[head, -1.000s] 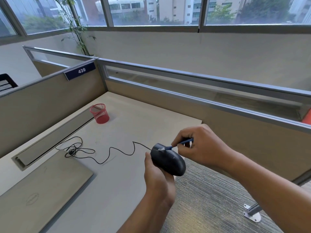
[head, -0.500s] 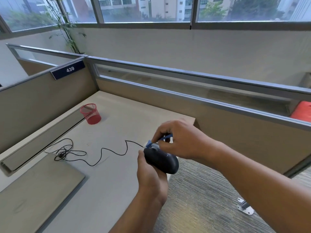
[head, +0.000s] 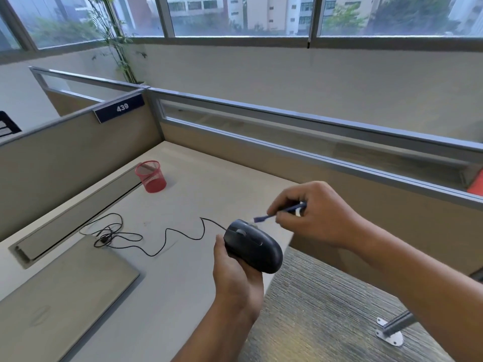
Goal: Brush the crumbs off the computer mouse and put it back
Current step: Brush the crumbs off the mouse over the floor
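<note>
Closed laptop (head: 60,296) lower left on the table (head: 183,283); cable (head: 156,239) trails centre. Left hand (head: 235,278), fingers wrapped under the mouse (head: 253,246), holds it above the table edge. Right hand (head: 313,215) pinches a small blue brush (head: 277,214), tip just beside the buttons. Mouse likely light, rigid, smooth; grip its sides.
</note>
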Tool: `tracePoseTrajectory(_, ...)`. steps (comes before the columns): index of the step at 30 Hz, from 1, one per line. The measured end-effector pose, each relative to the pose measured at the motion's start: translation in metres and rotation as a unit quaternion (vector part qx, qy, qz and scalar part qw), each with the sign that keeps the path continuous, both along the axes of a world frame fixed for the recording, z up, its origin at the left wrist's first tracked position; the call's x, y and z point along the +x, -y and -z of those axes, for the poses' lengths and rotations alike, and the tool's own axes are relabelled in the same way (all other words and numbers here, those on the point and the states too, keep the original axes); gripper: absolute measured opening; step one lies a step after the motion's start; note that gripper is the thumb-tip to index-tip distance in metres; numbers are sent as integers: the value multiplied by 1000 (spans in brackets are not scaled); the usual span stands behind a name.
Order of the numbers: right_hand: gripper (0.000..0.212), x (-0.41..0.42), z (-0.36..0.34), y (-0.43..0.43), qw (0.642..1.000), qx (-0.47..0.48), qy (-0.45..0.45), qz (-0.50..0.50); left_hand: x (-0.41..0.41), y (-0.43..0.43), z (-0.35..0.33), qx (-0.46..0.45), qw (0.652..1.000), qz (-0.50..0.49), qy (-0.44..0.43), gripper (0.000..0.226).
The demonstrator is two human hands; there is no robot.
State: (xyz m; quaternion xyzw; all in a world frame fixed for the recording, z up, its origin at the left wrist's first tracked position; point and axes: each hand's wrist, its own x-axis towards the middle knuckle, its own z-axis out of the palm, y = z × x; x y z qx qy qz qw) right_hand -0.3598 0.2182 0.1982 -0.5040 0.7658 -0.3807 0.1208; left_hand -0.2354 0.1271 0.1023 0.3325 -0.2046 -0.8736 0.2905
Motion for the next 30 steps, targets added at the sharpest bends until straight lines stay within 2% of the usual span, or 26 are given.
tracePoseTrajectory(4, 16, 0, 6, 14, 999, 41, -4, -18, -2, -2, 1, -13, 1000, -5, -3, 58)
tracePoseTrajectory(10, 14, 10, 28, -40, 995, 100, 26, -1, 2, 10, 0, -6, 999, -45, -8, 54)
tracePoseTrajectory(13, 14, 24, 28, -43, 998, 22, 59, 22, 0, 7, 0, -3, 999, -33, -11, 57)
tracePoseTrajectory(17, 11, 36, 15, -12, 1000, -24, -11, 0, -1, -5, 0, -6, 1000, -1, -10, 61)
tracePoseTrajectory(21, 15, 35, 16, -3, 998, 37, -46, -27, -1, -11, -1, -3, 1000, 19, -1, 60)
tracePoseTrajectory(25, 13, 33, 27, -41, 995, 89, -41, -25, 5, -7, 2, 39, 999, -18, 11, 57)
tracePoseTrajectory(27, 13, 30, 28, -54, 996, 89, -13, -5, 8, -8, 4, 35, 999, -27, 13, 56)
tracePoseTrajectory(30, 27, 25, 27, -51, 997, 41, 49, 30, 7, -14, 7, 23, 999, -27, 15, 60)
